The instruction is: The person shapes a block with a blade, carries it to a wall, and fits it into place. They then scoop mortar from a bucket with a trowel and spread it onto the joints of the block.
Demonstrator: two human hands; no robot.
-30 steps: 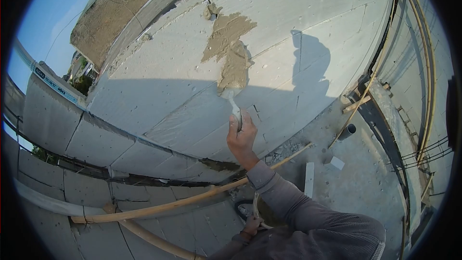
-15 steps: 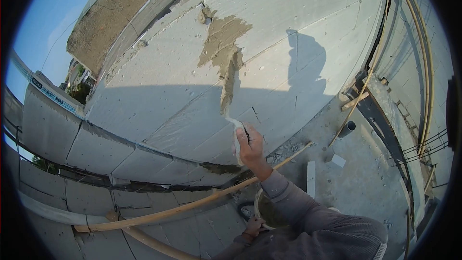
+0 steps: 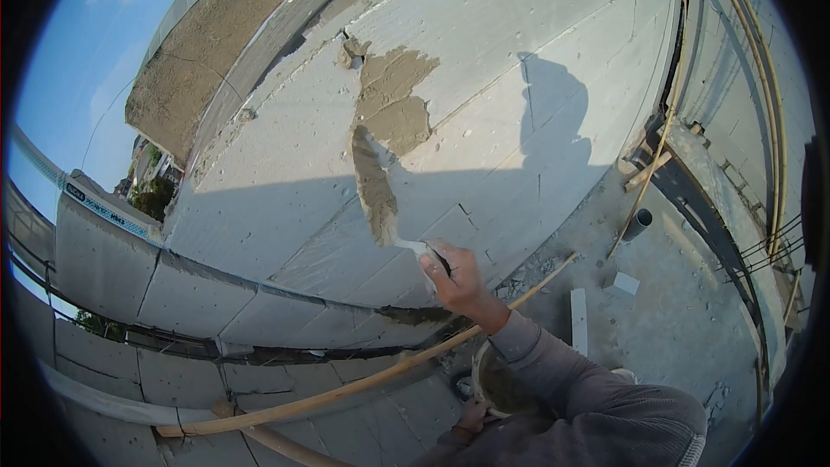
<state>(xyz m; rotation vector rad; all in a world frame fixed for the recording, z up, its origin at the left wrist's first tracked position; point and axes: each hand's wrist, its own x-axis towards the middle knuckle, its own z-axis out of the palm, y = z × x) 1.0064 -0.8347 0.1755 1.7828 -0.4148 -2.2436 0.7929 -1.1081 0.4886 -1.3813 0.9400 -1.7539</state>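
My right hand (image 3: 460,279) is closed round the handle of a trowel (image 3: 378,195), whose long blade is coated with wet mortar. The blade lies at the lower left of a mortar patch (image 3: 393,91) smeared on the pale block wall (image 3: 484,147). Whether the blade touches the wall is hard to tell. Low in the view, my left hand (image 3: 472,416) grips the rim of a bucket (image 3: 478,372), partly hidden behind my right forearm. A lump of mortar (image 3: 351,52) sits at a chipped spot near the wall's upper edge.
A wooden pole (image 3: 363,374) crosses below the wall. On the concrete floor are a dark pipe (image 3: 638,223), a pale block (image 3: 622,284) and a long pale piece (image 3: 578,322). Bamboo poles (image 3: 761,60) and rebar (image 3: 774,246) stand at the right.
The trowel has moved left and down off the patch, its mortar-covered face now more visible. The patch's lower part looks broader. My left hand stays at the bucket; the view has shifted slightly.
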